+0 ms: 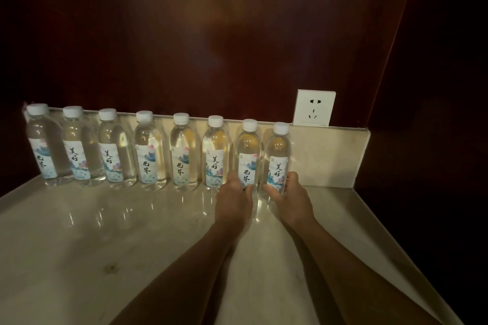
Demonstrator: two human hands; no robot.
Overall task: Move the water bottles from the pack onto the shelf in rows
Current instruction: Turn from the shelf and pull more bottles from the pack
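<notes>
Pale stone shelf (79, 232) carried eight water bottles (148, 150) upright along its back edge. Left hand (232, 200) fingers clamped on seventh bottle (247, 155); right hand (290, 198) fingers clamped on eighth bottle (277, 158), nearest back right corner.

A glossy pale marble shelf (79, 232) with a low raised back edge carries eight water bottles (148, 150), all upright with white caps, in one row along that back edge (labels facing forward), each standing just beside the next.
</notes>
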